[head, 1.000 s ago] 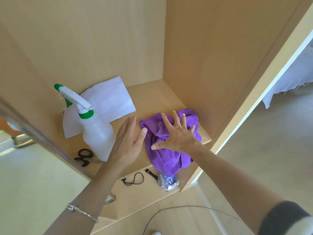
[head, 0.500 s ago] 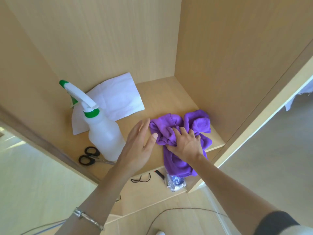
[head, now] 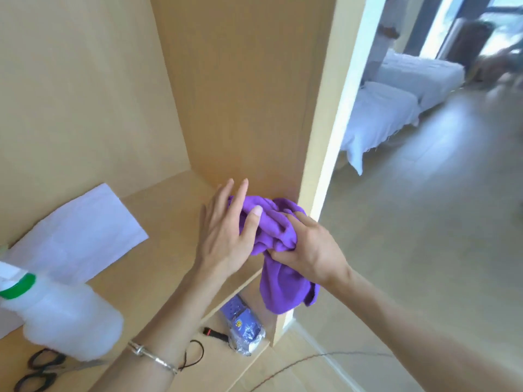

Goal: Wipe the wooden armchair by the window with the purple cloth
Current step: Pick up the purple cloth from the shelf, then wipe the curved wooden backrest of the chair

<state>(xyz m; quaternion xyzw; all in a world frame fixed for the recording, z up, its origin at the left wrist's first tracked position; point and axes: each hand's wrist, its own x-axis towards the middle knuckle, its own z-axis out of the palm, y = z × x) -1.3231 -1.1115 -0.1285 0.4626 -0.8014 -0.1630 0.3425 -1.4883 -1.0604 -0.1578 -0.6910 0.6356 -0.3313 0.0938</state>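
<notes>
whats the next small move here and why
Probably lift the purple cloth clear of the shelf: the right hand grips its bunched middle, the left hand touches it with straight fingers, and one end hangs over the shelf edge.

Right hand (head: 308, 247) curled in a grip, left hand (head: 226, 233) flat, outstretched

left hand (head: 226, 236): bare | right hand (head: 311, 250): bare | left wrist: thin silver bangle (head: 154, 360) with small ring link | forearms: bare
</notes>
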